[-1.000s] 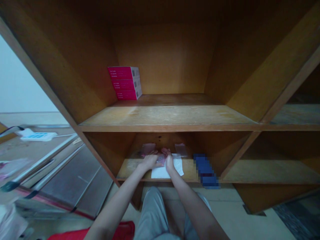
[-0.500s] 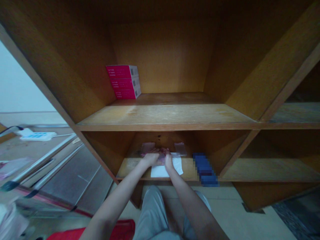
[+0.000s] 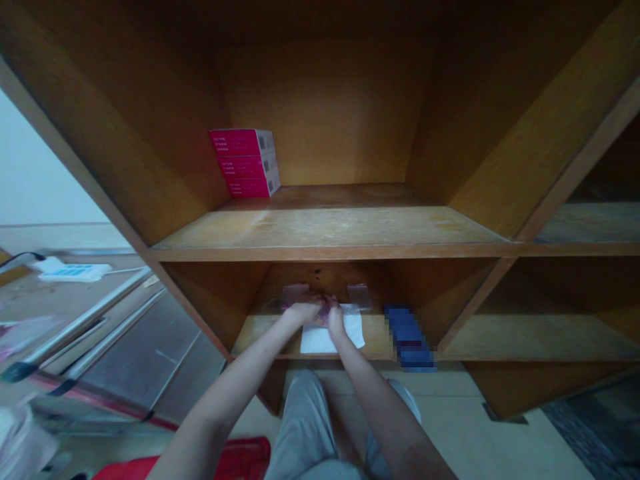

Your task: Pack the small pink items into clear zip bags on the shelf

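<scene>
Both my hands reach into the lower compartment and come together over a sheet of white paper (image 3: 353, 330). My left hand (image 3: 309, 309) is closed, with its fingers bent towards the right one. Close beside it, my right hand (image 3: 335, 319) is closed too. Something small and pinkish-purple (image 3: 323, 313) shows between them, but the fingers hide most of it and I cannot tell its kind. Behind the left hand lies a clear plastic bag (image 3: 295, 293). Another clear plastic bag (image 3: 359, 297) lies behind the paper, to the right of my hands.
Pink-and-white boxes (image 3: 245, 164) are stacked on the upper shelf (image 3: 340, 227). A blurred-out blue object (image 3: 410, 339) lies at the lower compartment's right, jutting past the edge. A cart (image 3: 115, 347) carrying a power strip (image 3: 75, 272) stands left. Something red (image 3: 245, 457) is on the floor.
My left hand has shifted slightly right, closer to my right hand, covering more of the pinkish thing. The paper and bags have stayed in place.
</scene>
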A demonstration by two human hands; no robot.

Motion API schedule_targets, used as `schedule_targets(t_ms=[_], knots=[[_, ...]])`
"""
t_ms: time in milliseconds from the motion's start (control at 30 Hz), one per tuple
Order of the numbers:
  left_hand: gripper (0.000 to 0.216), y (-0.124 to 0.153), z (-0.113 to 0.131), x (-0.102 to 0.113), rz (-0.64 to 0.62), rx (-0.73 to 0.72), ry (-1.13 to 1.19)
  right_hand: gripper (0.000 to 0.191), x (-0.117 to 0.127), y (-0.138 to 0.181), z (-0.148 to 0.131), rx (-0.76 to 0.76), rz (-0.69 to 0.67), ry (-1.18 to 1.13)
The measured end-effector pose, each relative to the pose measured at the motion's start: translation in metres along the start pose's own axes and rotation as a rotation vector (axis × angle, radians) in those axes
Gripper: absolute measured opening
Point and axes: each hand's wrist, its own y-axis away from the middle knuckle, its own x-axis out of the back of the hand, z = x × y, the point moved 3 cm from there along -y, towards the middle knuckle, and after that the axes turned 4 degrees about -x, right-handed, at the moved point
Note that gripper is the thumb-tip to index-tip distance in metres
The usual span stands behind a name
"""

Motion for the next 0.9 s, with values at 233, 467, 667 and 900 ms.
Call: schedule_targets(t_ms=[233, 467, 667, 900], knots=[[0.050, 0.000, 0.003, 0.004, -0.010, 0.029, 0.023, 0.045, 0.001, 0.000, -0.001, 0.058, 0.027, 0.050], [0.053, -0.002, 0.003, 0.008, -0.093, 0.055, -0.056, 0.048, 0.003, -0.003, 0.004, -0.010, 0.018, -0.029], [0.043, -0.006, 0.001, 0.010, -0.082, 0.072, -0.074, 0.042, 0.002, 0.001, -0.002, -0.061, 0.059, -0.079], [0.045, -0.008, 0.000, 0.015, -0.138, 0.096, -0.068, 0.037, 0.001, 0.003, -0.007, -0.033, 0.041, -0.076]])
